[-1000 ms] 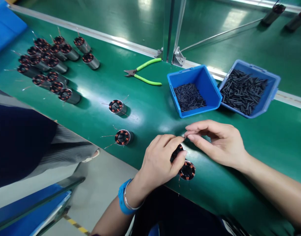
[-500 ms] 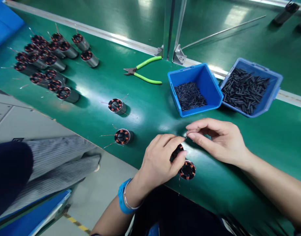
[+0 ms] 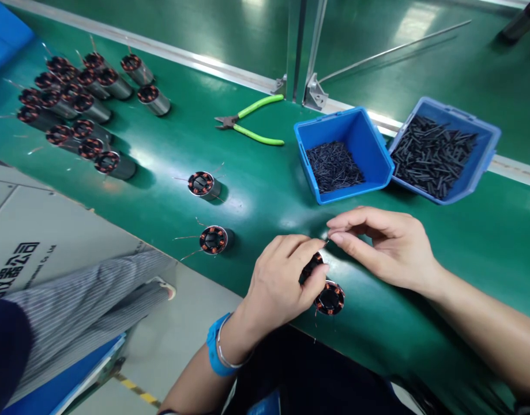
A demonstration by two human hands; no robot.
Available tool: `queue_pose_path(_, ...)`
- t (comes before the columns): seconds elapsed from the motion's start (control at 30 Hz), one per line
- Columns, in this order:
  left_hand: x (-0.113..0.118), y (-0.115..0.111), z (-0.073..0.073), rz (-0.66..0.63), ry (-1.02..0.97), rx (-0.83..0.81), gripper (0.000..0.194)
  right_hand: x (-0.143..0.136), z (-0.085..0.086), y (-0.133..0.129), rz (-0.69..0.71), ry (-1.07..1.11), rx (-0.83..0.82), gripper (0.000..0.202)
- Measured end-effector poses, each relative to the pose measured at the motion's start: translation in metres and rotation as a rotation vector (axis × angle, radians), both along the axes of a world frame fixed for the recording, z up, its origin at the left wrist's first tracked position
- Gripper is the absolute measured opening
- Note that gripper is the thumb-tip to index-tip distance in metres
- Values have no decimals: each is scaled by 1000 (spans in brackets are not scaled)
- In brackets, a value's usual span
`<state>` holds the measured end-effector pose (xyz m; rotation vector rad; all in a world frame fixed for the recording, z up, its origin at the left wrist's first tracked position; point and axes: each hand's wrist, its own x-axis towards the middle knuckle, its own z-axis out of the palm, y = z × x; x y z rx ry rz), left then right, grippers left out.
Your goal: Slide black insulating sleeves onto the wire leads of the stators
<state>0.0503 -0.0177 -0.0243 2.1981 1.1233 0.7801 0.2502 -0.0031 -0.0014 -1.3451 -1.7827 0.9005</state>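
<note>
My left hand (image 3: 286,276) is wrapped round a wound metal cylinder (image 3: 308,268), which it partly covers. Beside it, a second cylinder with copper windings (image 3: 329,298) stands on the green table (image 3: 256,190). My right hand (image 3: 381,248) is just to the right, its thumb and index fingertips pinched on a small dark piece (image 3: 327,241) near my left fingertips. Two more wound cylinders, one (image 3: 215,240) nearer the table's front edge and one (image 3: 203,185) farther back, stand to the left with thin wires sticking out.
Green-handled cutters (image 3: 258,120) lie open at the back. A blue bin (image 3: 377,155) holds thin dark pieces; a paler bin (image 3: 485,150) holds thicker ones. Several wound cylinders (image 3: 91,108) stand at the far left. A person's striped trousers (image 3: 96,305) show at lower left.
The camera view has shifted slightly, so the cylinders at the left sit a little farther left. Both hands keep nearly the same pose. More of the person's striped trousers and shoe shows.
</note>
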Motion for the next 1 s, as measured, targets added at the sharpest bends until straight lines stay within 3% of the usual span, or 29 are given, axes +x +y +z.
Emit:
queue_pose_path(0.23,0,-1,0,-5,7,2,23,1,1,0,64,-69,39,10)
queue_pose_path(1.0,1,0,-1,3,2,4,26,2,3,2,45,-80,78,10)
